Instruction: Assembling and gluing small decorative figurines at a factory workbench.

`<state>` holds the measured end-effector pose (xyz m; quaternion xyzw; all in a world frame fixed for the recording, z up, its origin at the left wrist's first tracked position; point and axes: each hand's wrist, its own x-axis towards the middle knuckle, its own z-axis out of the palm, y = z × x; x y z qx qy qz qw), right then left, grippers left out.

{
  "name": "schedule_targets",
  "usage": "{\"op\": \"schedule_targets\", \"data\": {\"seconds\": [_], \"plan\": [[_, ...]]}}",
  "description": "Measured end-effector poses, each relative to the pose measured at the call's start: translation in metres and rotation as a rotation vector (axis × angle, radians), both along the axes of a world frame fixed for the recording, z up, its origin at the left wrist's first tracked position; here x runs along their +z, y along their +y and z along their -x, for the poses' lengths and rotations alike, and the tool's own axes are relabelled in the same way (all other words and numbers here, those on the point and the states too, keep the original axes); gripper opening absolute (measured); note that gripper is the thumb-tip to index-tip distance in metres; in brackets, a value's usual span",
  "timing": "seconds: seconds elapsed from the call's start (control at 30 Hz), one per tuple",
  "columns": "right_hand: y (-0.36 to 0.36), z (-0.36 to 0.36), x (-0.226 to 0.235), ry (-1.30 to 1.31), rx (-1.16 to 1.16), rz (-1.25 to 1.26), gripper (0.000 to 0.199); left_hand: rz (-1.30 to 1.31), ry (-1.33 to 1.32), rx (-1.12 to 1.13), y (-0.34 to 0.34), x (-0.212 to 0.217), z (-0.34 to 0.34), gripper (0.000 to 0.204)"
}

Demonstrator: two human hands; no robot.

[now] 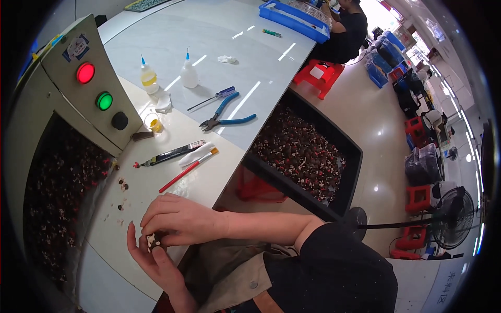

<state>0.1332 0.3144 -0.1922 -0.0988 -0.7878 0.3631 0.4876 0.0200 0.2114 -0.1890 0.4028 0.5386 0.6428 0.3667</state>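
At the near edge of the white worktable [156, 193], both hands meet over a small dark-and-white part [153, 240]. The left hand [151, 261] lies palm up just off the table's near edge, fingers loosely cupped, and the part sits in that cupped palm. The right hand [175, 219] comes across from the right and curls down over it, fingertips pinched narrow on the part, so most of the piece is hidden and its exact shape cannot be told.

Just beyond the hands, a few loose dark bits [122, 185] lie scattered on the tabletop. Further in, a red-handled brush [189, 169] and a black tool with a red tip [169, 154] lie slanted side by side, well apart from the hands. Beyond those, blue-handled pliers [225, 116] lie on the grey surface, jaws pointing left, with a small screwdriver [214, 97] just behind them. 2 squeeze bottles [189, 73] stand toward the far left, 1 with yellow liquid, and a little cup of yellow liquid [154, 124] sits near the machine.

At the left edge stands a grey machine [62, 68] with 1 red and 1 green button, its hopper full of dark parts. Off the right edge of the table, a black bin [302, 151] holds a heap of similar pieces.
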Motion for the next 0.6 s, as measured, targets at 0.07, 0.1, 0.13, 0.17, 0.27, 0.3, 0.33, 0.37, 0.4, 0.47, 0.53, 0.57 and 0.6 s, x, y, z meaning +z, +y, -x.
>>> {"op": "schedule_targets", "data": {"seconds": [0.07,0.1,0.13,0.17,0.27,0.3,0.33,0.37,0.4,0.47,0.53,0.57,0.6], "plan": [[0.0000,-0.0007,0.0008,0.003,-0.004,0.010,0.035,-0.020,-0.004,-0.016,0.0001,-0.0001,-0.0007,0.054],[0.0004,-0.0006,0.0006,0.004,0.000,0.017,0.035,-0.014,-0.003,-0.012,0.0001,-0.0005,0.0004,0.054],[0.0012,-0.0010,0.0002,0.000,-0.005,0.012,0.035,-0.005,0.014,-0.020,0.0002,-0.0013,0.0015,0.055],[0.0020,-0.0016,-0.0003,-0.004,-0.011,0.007,0.035,0.005,0.030,-0.028,0.0005,-0.0022,0.0022,0.056],[0.0026,0.0018,-0.0028,0.022,0.015,0.022,0.036,-0.003,-0.009,-0.024,-0.0001,-0.0035,0.0039,0.058],[0.0029,0.0016,-0.0026,0.019,0.017,0.025,0.036,-0.001,-0.012,-0.021,0.0002,-0.0039,0.0047,0.058],[0.0026,0.0012,-0.0025,0.017,0.009,0.021,0.036,-0.015,0.005,-0.031,0.0003,-0.0045,0.0061,0.058],[0.0029,0.0007,-0.0018,0.015,0.001,0.017,0.036,-0.029,0.023,-0.041,0.0006,-0.0042,0.0060,0.058],[0.0022,0.0006,-0.0016,0.011,0.001,0.023,0.036,-0.023,0.019,-0.040,-0.0001,-0.0039,0.0048,0.058],[0.0017,0.0003,0.0006,-0.014,-0.010,-0.004,0.037,0.008,-0.009,-0.001,0.0003,-0.0016,0.0027,0.058],[0.0016,0.0003,0.0018,-0.024,-0.009,-0.011,0.038,0.010,-0.027,0.011,0.0017,0.0007,0.0015,0.058],[0.0020,0.0002,0.0026,-0.032,-0.009,-0.021,0.039,0.010,-0.042,0.022,0.0025,0.0019,0.0010,0.058],[0.0021,0.0002,0.0017,-0.031,-0.011,-0.023,0.039,0.008,-0.041,0.020,0.0027,0.0016,0.0009,0.058]]}}
